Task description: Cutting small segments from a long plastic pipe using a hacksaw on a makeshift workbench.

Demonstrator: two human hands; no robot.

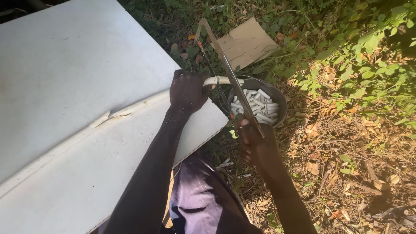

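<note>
White pipe (221, 80): clamped by left hand (187, 92) on the white counter (65, 86) edge, long axis toward 3 o'clock. Hacksaw (229, 73) gripped by right hand (260, 149), blade crossing it above the pan (281, 97) of cut pieces (258, 108).

My left hand (187, 92) is boxed in: the large flat white panel (73, 99) lies under it and to its left, and the rusty metal hacksaw frame (225, 69) crosses just beside its fingers. The round grey metal bowl of short white tube pieces (277, 97) blocks the ground directly beyond the blade. My right hand (259, 149) has open room to its right, over dry leaves and bare soil (346, 164). Dense green weeds (368, 52) close off the far side. A brown cardboard sheet (245, 43) lies behind the saw tip.
</note>
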